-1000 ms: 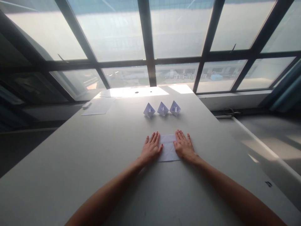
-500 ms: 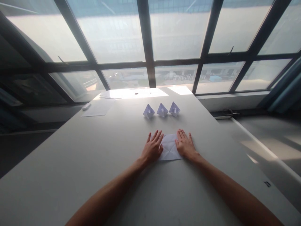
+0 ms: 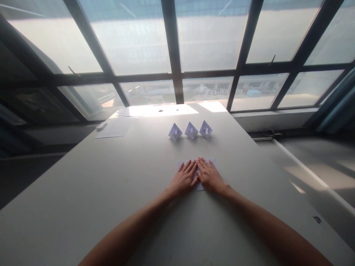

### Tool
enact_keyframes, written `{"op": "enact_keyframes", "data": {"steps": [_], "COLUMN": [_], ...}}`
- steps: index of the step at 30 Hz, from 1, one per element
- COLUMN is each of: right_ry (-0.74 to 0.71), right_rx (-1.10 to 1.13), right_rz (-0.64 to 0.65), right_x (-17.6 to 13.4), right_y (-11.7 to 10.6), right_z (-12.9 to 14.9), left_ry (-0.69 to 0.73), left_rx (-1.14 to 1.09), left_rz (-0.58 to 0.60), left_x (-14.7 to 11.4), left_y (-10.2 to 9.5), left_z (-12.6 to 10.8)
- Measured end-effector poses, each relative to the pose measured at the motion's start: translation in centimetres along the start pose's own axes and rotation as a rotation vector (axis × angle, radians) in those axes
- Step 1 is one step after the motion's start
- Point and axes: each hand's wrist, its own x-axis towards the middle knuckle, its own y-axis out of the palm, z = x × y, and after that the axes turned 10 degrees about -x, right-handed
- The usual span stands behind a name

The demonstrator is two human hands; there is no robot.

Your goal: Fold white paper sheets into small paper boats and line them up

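Note:
A creased sheet of white paper (image 3: 200,187) lies flat on the table, mostly covered by my hands. My left hand (image 3: 184,178) rests flat on its left part, fingers stretched forward. Pressed on the right part is my right hand (image 3: 209,175), also flat with fingers extended. The fingertips of both hands nearly meet at the paper's middle. Beyond them stand three folded paper boats in a row: a left paper boat (image 3: 175,132), a middle paper boat (image 3: 191,130) and a right paper boat (image 3: 206,129).
The white table (image 3: 124,166) reaches toward a large framed window. At its far left lie thin paper sheets (image 3: 112,130) with a small white object (image 3: 101,126) on them. A small dark mark (image 3: 317,220) shows near the right edge. Sunlight glares on the far end.
Both hands have slid inward over the paper, from its left and right sides to its middle. The three paper boats have stayed in place.

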Motion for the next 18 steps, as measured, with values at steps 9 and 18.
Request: {"op": "enact_keyframes", "data": {"steps": [9,18], "right_ry": [0.126,0.213], "right_rx": [-0.032,-0.052], "right_rz": [0.029,0.015], "right_x": [0.1,0.3], "right_y": [0.3,0.6], "right_z": [-0.7,-1.5], "left_ry": [-0.002,-0.009], "left_rx": [0.005,0.013], "left_rz": [-0.027,0.001], "left_x": [-0.1,0.0], "left_y": [0.1,0.0], "left_z": [0.1,0.1]}}
